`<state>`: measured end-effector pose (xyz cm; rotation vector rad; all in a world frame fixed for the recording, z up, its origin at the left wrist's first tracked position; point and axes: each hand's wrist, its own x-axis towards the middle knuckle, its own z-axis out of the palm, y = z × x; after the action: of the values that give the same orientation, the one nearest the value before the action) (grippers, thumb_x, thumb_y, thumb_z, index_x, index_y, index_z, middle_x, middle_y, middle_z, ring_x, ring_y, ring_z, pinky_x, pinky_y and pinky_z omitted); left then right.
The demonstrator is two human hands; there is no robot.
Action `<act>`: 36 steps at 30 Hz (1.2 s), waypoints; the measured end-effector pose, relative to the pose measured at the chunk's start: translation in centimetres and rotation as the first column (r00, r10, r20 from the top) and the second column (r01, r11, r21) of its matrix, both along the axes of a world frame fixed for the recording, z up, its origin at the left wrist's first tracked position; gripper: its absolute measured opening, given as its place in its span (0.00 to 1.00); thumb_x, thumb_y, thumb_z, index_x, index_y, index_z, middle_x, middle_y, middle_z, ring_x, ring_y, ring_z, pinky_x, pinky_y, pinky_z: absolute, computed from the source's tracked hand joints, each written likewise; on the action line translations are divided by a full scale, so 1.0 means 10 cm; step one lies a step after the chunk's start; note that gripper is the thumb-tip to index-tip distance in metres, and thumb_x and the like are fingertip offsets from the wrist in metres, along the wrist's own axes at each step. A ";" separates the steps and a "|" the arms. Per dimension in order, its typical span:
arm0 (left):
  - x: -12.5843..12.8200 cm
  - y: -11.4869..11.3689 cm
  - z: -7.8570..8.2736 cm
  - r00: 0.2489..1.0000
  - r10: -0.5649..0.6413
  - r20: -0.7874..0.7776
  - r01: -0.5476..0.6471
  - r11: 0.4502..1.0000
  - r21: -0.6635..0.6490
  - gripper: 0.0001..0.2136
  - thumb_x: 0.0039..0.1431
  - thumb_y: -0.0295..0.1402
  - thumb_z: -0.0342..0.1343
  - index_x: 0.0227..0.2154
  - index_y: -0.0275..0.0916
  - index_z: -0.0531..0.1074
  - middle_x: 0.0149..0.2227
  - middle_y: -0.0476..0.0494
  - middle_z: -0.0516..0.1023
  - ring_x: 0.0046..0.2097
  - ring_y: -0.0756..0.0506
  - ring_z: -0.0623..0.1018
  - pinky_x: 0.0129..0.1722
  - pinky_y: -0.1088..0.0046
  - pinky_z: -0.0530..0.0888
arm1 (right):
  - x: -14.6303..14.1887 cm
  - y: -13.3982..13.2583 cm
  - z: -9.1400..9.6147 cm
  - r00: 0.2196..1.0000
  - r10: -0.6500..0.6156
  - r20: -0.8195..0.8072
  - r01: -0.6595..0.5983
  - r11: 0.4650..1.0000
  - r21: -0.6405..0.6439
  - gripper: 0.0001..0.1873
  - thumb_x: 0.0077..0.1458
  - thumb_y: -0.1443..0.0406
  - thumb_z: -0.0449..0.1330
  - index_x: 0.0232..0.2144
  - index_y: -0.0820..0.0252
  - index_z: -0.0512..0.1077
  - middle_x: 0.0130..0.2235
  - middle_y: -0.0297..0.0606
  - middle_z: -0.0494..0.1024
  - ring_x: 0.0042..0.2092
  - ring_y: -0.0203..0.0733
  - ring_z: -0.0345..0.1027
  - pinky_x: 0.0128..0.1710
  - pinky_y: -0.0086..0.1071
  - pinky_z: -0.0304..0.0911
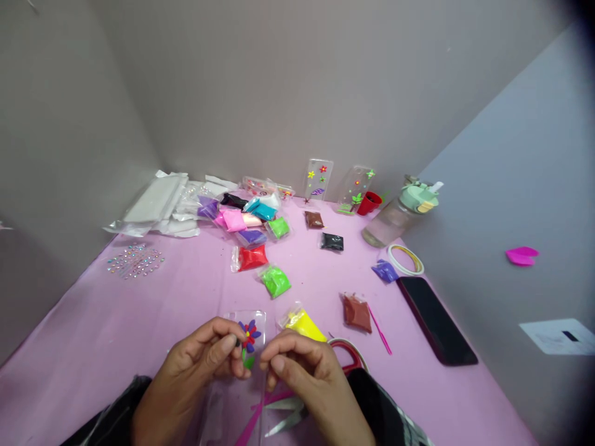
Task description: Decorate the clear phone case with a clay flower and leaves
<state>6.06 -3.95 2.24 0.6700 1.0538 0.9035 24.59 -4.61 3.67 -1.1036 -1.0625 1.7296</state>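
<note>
My left hand (198, 362) is closed, with a small black lump of clay (238, 342) pinched between thumb and forefinger. A short gap away, my right hand (309, 375) has its thumb and forefinger pressed together; whether anything is between them is hidden. Below both hands lies a clear phone case (257, 319) bearing a purple and red clay flower (250, 334) with a green leaf. A pink modelling tool (251, 424) lies across the case's lower part. Scissors (288, 416) sit partly under my right hand, blades pointing left.
Packets of yellow (304, 325), brown (357, 313), green (276, 281) and red clay (251, 257) lie ahead. A phone (437, 319), tape roll (406, 260) and water bottle (395, 214) stand right. Rhinestones (136, 261) lie left. Decorated cases (318, 176) lean at the back wall.
</note>
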 end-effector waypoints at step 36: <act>-0.03 0.05 0.09 0.992 0.112 0.049 -0.114 0.993 0.028 0.13 0.47 0.34 0.71 0.33 0.39 0.75 0.31 0.51 0.78 0.33 0.50 0.79 0.37 0.75 0.75 | 0.00 0.04 -0.10 0.990 -0.139 0.011 0.139 0.990 0.026 0.17 0.54 0.54 0.65 0.33 0.65 0.77 0.26 0.35 0.75 0.25 0.30 0.64 0.29 0.26 0.59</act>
<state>5.74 -3.41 3.16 0.6162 1.0452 1.0309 24.54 -4.18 2.67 -1.1474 -0.9883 1.5971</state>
